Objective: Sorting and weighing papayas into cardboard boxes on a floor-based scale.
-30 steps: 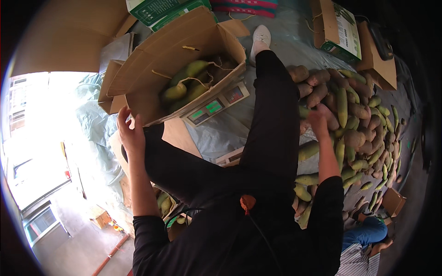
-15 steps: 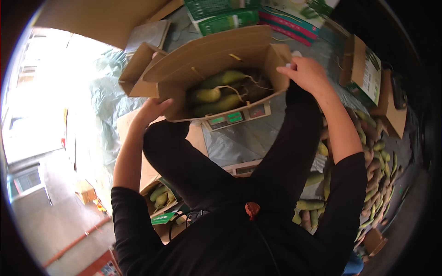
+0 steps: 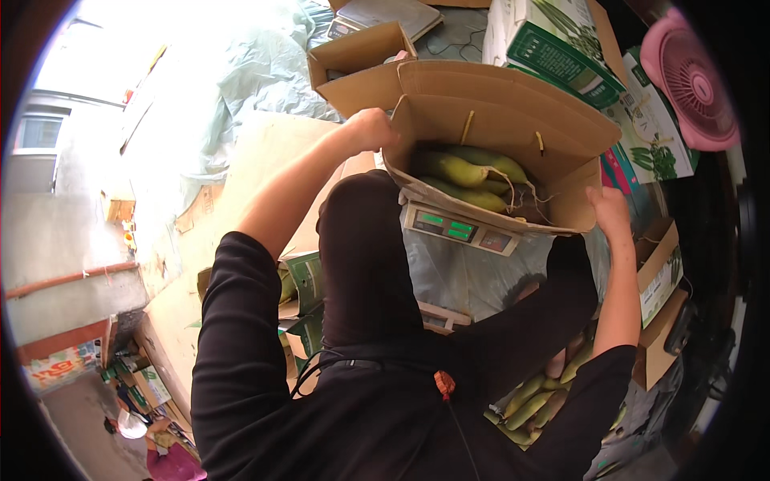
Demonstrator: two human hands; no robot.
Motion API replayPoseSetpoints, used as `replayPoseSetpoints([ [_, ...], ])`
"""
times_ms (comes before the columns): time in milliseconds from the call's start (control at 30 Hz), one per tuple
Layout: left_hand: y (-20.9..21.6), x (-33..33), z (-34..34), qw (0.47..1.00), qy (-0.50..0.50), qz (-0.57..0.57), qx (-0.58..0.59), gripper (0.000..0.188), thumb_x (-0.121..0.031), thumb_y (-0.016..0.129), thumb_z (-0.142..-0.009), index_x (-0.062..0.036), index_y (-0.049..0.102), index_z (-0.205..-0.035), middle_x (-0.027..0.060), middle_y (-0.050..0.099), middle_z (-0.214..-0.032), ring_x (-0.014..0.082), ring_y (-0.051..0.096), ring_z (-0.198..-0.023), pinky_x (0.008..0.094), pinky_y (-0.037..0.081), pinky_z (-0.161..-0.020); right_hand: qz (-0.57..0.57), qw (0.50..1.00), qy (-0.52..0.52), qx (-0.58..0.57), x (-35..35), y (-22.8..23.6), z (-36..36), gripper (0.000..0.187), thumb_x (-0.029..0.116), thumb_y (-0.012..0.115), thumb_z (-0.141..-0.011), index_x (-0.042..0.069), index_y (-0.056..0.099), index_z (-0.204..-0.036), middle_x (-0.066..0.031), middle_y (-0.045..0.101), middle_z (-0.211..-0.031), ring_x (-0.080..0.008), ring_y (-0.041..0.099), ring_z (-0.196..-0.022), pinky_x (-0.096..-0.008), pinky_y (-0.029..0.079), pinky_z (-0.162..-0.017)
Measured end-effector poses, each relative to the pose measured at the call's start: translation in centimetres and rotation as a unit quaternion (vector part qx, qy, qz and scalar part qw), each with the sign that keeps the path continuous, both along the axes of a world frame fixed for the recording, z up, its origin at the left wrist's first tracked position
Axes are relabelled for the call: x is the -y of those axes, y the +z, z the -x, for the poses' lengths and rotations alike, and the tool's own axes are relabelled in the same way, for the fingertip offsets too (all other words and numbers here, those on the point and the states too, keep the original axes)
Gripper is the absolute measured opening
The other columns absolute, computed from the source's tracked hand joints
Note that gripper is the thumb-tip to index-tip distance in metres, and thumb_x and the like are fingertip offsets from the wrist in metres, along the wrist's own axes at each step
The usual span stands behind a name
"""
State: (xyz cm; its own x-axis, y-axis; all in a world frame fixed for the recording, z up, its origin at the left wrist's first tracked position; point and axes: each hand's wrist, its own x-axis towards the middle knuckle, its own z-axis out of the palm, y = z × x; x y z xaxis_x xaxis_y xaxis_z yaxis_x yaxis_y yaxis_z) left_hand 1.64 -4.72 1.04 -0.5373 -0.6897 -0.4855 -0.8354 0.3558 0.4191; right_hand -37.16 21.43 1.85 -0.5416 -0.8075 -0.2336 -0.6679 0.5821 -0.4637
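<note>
An open cardboard box (image 3: 579, 196) holds several green radishes (image 3: 459, 170), some with long thin roots. It stands on a digital scale (image 3: 457, 231) with a lit green display, in front of my knees. Closed fingers of my left hand (image 3: 370, 131) grip the box's left edge near the top. My right hand (image 3: 609, 215) is closed on the right wall's edge, its fingertips partly hidden. The far flap stands up, with short yellow cord ends (image 3: 468, 127) showing on the inner wall. The box's bottom is hidden by the radishes.
A small open carton (image 3: 361, 60) and another scale (image 3: 385, 18) lie beyond the box. Green-and-white cartons (image 3: 553, 52) and a pink fan (image 3: 691, 80) are at right. More radishes (image 3: 529, 405) lie by my right leg. Another person (image 3: 172, 461) shows at lower left.
My view has swung left, so the box sits further right in the picture. The left hand has shifted from the box's near left corner up to its left edge; the right hand grips lower.
</note>
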Motion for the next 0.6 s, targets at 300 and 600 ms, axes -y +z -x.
replayPoseSetpoints([
  [300, 0.7, 4.6, -9.1, 0.971, 0.149, 0.011, -0.187, 0.029, -0.026, 0.066, -0.077, 0.0024, 0.066, -0.074, 0.0080, 0.060, -0.060, 0.0168, 0.057, -0.055, 0.0321, 0.046, -0.054, 0.075, 0.993, 0.090, 0.029, 9.9, 8.4, -4.8, 0.033, 0.030, 0.056, -0.083, -0.002, 0.064, -0.082, -0.0167, 0.061, -0.068, -0.0274, 0.058, -0.063, -0.0372, 0.043, -0.063],
  [600, 6.3, 5.3, -26.1, 0.944, 0.284, 0.065, -0.154, 0.034, -0.024, 0.059, -0.084, 0.0046, 0.065, -0.102, 0.0087, 0.067, -0.093, 0.0155, 0.060, -0.085, 0.0287, 0.044, -0.081, 0.125, 0.971, 0.201, 0.037, 19.5, 9.6, -17.6, 0.037, 0.035, 0.057, -0.083, -0.001, 0.063, -0.074, -0.0146, 0.060, -0.065, -0.0263, 0.058, -0.062, -0.0383, 0.043, -0.061],
])
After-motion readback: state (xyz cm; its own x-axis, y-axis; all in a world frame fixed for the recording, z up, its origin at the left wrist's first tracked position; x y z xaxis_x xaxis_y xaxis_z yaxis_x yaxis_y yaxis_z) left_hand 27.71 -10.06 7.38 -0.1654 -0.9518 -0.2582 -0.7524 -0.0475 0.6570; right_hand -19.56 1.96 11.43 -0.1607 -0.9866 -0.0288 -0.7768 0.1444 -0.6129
